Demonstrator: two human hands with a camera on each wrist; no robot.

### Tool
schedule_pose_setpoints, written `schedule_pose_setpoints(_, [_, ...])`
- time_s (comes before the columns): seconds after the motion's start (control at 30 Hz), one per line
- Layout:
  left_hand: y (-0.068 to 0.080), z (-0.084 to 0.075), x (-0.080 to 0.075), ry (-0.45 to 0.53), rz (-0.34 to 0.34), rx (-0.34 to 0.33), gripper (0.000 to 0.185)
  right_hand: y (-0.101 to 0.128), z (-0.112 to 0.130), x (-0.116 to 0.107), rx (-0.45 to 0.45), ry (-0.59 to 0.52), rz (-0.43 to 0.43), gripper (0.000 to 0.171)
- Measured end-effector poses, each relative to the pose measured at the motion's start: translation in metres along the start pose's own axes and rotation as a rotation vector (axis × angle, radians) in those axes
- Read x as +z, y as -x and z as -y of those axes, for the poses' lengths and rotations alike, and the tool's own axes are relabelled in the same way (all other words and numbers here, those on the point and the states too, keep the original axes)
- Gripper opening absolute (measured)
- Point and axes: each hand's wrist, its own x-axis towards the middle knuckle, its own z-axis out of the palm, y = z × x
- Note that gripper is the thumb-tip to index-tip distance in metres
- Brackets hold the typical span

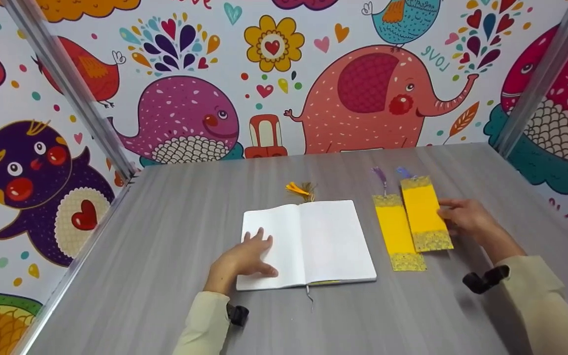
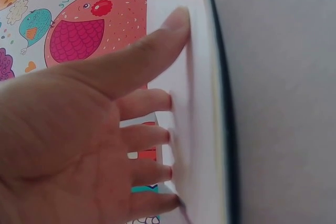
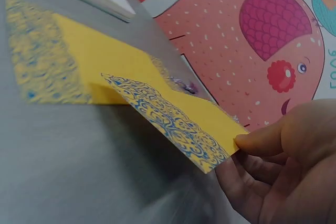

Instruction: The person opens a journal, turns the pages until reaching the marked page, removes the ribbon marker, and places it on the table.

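An open white notebook point(image 1: 313, 241) lies in the middle of the grey table point(image 1: 165, 222). My left hand point(image 1: 244, 259) rests flat on its left page, fingers point(image 2: 157, 98) straight against the paper point(image 2: 194, 103). A yellow tassel point(image 1: 300, 190) sticks out above the notebook's spine. Right of the notebook lie two yellow bookmarks with patterned ends. My right hand point(image 1: 464, 217) pinches the right edge of the right bookmark point(image 1: 424, 212), thumb on top, and its edge point(image 3: 184, 124) is lifted off the table. It overlaps the left bookmark point(image 1: 397, 231), which lies flat point(image 3: 63, 61).
Colourful cartoon wallpaper point(image 1: 363, 93) covers the walls on three sides of the table. Metal corner posts point(image 1: 72, 88) stand at the back left and back right point(image 1: 540, 79). A thin ribbon point(image 1: 309, 298) hangs from the notebook's near edge.
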Motion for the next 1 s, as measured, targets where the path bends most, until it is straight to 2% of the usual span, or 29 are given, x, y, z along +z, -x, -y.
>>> schedule_pose_setpoints(0.17, [0.0,0.001,-0.001,-0.009,0.003,-0.002,0.087,0.008,-0.008,0.004,-0.013,0.042,0.01,0.056])
schedule_pose_setpoints(0.5, [0.0,0.0,-0.001,-0.016,0.008,0.0,0.087,0.017,-0.015,0.01,0.027,0.156,-0.079,0.052])
schedule_pose_setpoints(0.73, [-0.001,-0.001,-0.002,-0.011,0.01,-0.015,0.088,0.019,-0.018,0.012,-0.065,0.272,-0.128,0.051])
schedule_pose_setpoints(1.0, [-0.001,-0.001,0.0,-0.03,0.0,-0.006,0.087,0.018,-0.014,0.017,-0.031,0.246,-0.148,0.05])
